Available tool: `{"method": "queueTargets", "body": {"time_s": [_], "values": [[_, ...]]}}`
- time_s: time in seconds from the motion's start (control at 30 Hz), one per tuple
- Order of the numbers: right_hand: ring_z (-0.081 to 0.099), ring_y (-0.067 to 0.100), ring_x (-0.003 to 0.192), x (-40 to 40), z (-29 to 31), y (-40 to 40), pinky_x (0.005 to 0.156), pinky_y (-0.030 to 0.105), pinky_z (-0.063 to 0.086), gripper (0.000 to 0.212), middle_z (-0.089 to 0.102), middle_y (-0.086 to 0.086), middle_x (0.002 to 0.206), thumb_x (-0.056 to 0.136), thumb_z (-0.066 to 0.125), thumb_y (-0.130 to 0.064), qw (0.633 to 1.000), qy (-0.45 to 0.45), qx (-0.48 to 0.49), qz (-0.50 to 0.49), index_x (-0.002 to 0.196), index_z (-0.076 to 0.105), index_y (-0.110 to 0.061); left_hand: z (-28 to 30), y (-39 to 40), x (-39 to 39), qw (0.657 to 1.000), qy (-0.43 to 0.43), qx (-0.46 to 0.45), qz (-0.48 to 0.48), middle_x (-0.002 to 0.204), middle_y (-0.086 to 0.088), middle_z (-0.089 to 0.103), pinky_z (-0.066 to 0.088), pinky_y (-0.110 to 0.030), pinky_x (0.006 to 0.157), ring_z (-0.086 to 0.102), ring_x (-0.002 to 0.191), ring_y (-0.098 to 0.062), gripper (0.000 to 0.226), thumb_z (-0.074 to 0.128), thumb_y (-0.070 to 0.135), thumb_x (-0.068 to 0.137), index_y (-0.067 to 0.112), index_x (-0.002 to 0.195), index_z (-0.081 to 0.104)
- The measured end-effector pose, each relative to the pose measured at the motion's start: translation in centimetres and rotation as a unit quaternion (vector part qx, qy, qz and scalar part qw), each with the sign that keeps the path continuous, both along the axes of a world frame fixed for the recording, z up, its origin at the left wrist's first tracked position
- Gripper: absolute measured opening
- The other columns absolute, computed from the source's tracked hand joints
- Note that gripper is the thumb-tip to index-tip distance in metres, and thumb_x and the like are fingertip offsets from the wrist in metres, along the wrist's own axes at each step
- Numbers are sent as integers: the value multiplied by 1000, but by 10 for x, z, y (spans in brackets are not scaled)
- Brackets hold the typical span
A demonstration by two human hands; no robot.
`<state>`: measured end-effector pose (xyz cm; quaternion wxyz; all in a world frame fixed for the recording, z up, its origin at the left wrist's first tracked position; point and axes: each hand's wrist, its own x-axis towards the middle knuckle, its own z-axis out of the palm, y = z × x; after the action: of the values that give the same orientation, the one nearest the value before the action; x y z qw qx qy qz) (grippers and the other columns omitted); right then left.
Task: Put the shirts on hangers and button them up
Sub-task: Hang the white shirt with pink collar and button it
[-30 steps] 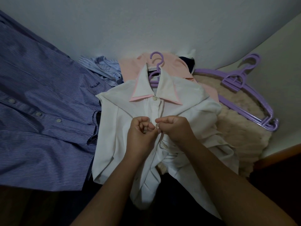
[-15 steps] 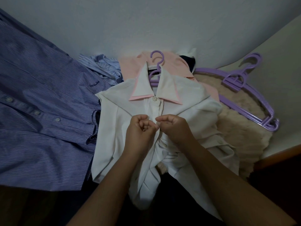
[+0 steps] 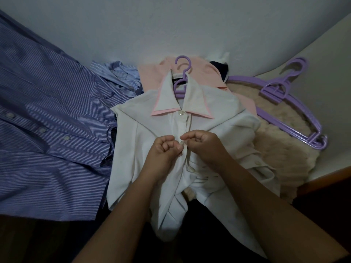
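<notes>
Well left of the fingers lies a blue striped shirt (image 3: 47,130), spread flat with its buttons showing, and a second, paler striped shirt (image 3: 117,78) is bunched beyond it; neither shows a hanger. The left hand (image 3: 163,154) is curled, its fingers pinching the placket edge of the white shirt (image 3: 218,114); the right hand (image 3: 203,147) meets it fingertip to fingertip, pinching the opposite edge at what appears to be the second button. Against the frames of a second earlier, both hands remain in the same spot with only slight finger adjustment, so this button is judged still being worked through its hole. Just above the fingers, the top button (image 3: 180,113) is fastened under the pink-edged collar, and the hanger hook (image 3: 183,63) protrudes beyond it. Below the fingers the front hangs open and crumpled, which may hinder alignment. Well right of the fingers, spare purple hangers (image 3: 292,111) rest on a cream fluffy cushion (image 3: 281,152).
</notes>
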<state>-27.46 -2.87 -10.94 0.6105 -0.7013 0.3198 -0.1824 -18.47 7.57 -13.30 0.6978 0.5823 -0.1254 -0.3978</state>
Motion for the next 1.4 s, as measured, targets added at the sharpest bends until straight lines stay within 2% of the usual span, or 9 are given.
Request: {"method": "queueTargets", "body": {"time_s": [0.17,0.33,0.57,0.7,0.87,1.07,1.2,1.33,1.4], "values": [[59,-1,67,0,-2,-1,67,11,46,24,67,-5,73,85,60,0,1000,-10,-10,9,79,69,-22,4,-2,3,1000,17,16,-10,80,-3,61,52,-31,85,60,79,-15,22,57,-5,89,12,101,52],[54,-6,56,0,-6,0,59,9,42,28,61,-17,56,84,60,2,1000,-17,-11,3,74,63,-23,5,-4,3,998,8,54,-16,91,-7,60,52,-30,84,60,81,-16,17,56,2,93,15,102,52],[47,2,52,2,-11,5,56,14,41,27,52,-6,56,82,62,2,999,-7,-37,-17,75,52,-22,5,-4,4,998,10,66,-10,80,-7,61,50,-31,82,59,71,-15,16,52,7,96,7,112,50],[54,0,52,1,-9,6,55,11,45,26,59,2,64,79,68,4,999,-34,30,-6,82,52,-17,4,-2,3,996,-35,79,-16,81,-7,63,49,-37,88,60,74,-17,20,59,15,93,9,110,50],[54,-4,52,-2,-9,1,55,9,44,25,60,-1,63,80,69,-1,1000,-13,15,-1,83,50,-18,7,0,2,990,-101,89,-31,79,-5,63,51,-19,70,61,70,-11,25,59,15,94,9,115,48],[54,17,66,0,-10,-6,66,30,45,25,58,11,72,82,62,3,997,-48,68,0,83,49,-18,11,-3,5,995,-88,36,-33,70,-7,58,50,-15,65,58,60,-7,17,51,4,96,8,111,45],[49,7,55,8,-8,-7,59,26,41,30,55,-3,63,85,53,-1,999,-53,12,10,89,56,-30,12,-6,7,992,-108,45,-41,71,-6,57,50,-24,67,57,60,-12,20,53,3,94,11,110,45],[58,15,72,12,-6,-14,65,32,50,34,57,-6,97,88,53,0,992,-39,117,5,98,62,-31,7,-6,19,969,-211,125,-9,98,5,57,49,-36,75,58,79,-15,21,60,18,92,33,103,49],[54,14,66,12,-6,-19,64,32,48,31,58,-3,89,91,50,-2,980,-21,195,30,108,62,-25,9,-6,24,975,-190,115,-13,95,0,57,47,-33,66,55,72,-17,16,59,22,93,35,97,49]]}}
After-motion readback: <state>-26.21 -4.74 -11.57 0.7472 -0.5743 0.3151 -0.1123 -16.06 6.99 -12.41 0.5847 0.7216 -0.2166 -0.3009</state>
